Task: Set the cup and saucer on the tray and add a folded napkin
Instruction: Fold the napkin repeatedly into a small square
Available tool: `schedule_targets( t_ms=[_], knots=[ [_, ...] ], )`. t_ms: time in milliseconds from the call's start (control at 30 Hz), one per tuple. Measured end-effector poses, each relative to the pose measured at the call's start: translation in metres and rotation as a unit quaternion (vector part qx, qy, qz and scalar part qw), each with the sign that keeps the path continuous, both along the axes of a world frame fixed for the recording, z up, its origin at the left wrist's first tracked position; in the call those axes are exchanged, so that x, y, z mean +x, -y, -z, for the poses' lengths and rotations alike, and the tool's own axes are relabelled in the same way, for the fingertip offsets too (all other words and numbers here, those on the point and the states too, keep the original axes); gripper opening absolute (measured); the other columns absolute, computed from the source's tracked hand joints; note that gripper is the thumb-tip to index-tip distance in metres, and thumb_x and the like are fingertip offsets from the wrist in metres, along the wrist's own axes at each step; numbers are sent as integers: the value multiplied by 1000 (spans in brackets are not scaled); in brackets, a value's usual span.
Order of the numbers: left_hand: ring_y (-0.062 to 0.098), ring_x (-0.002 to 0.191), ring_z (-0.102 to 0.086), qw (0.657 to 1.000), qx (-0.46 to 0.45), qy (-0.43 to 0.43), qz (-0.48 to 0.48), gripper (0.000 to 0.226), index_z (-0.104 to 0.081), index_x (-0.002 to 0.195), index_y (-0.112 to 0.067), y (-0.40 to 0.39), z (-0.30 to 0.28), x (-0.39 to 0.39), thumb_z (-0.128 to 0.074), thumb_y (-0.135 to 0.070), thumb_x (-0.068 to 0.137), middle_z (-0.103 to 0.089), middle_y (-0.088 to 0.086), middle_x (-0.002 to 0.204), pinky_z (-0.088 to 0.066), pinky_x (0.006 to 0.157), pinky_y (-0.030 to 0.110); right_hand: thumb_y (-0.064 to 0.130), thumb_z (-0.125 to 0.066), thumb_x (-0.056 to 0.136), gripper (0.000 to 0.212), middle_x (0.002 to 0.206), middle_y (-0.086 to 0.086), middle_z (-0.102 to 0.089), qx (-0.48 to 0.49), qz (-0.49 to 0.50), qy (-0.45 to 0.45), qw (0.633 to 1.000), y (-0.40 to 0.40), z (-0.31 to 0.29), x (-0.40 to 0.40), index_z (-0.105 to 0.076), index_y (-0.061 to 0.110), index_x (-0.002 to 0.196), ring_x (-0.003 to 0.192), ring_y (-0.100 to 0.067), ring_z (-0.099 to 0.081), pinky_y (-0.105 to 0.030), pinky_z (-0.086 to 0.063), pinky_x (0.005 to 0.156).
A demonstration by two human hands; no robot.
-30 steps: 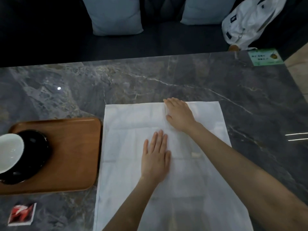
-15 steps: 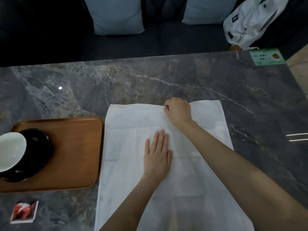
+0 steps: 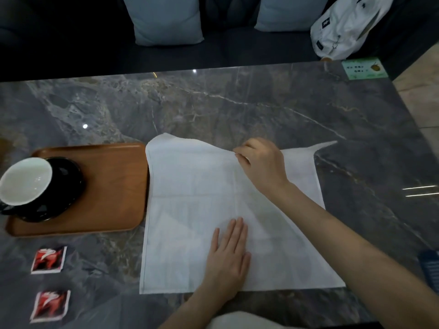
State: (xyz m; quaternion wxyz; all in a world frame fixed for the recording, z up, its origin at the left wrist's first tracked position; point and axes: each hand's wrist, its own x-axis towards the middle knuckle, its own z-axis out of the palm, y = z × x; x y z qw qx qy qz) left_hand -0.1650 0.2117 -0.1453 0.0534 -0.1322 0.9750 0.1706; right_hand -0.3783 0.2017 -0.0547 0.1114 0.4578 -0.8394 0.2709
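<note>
A dark grey marble table (image 3: 237,110) with pale veins fills the view; beyond its far edge stands a dark sofa (image 3: 71,43) with two light blue cushions, one (image 3: 166,20) left of the other (image 3: 282,13), and a white bag (image 3: 344,27) at the far right.

At the left, one wooden tray (image 3: 114,186) lies on the table. On its left part sits one black saucer (image 3: 69,186) carrying one cup (image 3: 26,181), black outside and white inside. Near the tray's near edge lie two red and white sachets, one (image 3: 48,259) farther and one (image 3: 51,305) nearer.

Just right of the tray, touching its edge, one white napkin (image 3: 190,210) is spread on the table, not yet on the tray. The left hand (image 3: 228,260) lies flat on its near part, fingers straight and pressing. The right hand (image 3: 263,162) pinches the napkin's far edge and lifts it off the table, so the far corners rise.

At the far right corner lies one green card (image 3: 364,68). A dark object (image 3: 430,267) shows at the right edge; what it is cannot be told.
</note>
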Motion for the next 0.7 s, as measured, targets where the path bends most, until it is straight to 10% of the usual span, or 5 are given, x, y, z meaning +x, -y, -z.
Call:
schedule_targets(
  t_ms=[300, 533, 700],
  knots=[
    [16, 141, -12, 1000, -14, 14, -2, 53, -23, 143, -12, -7, 6, 8, -16, -38, 97, -27, 0, 149, -5, 112, 40, -1, -72, 72, 9, 67, -7, -65, -31, -48, -64, 996, -67, 12, 81, -72, 6, 78, 62, -23, -59, -30, -44, 54],
    [19, 97, -63, 999, -30, -21, 13, 41, -63, 107, -13, 2, -7, -3, -34, -34, 88, -70, 2, 102, -49, 90, 39, 12, -58, 79, 16, 74, -7, -70, 28, -47, -32, 998, -96, 42, 124, -74, 6, 79, 69, -23, -64, -29, -53, 58],
    [21, 95, -65, 998, -56, -21, 15, 40, -64, 106, -11, -2, -17, 12, -34, -30, 87, -70, 3, 101, -50, 90, 40, 13, -57, 80, 17, 75, -7, -70, 7, -21, -13, 1000, -102, 49, 140, -73, 7, 81, 71, -23, -63, -30, -51, 64]
  ],
)
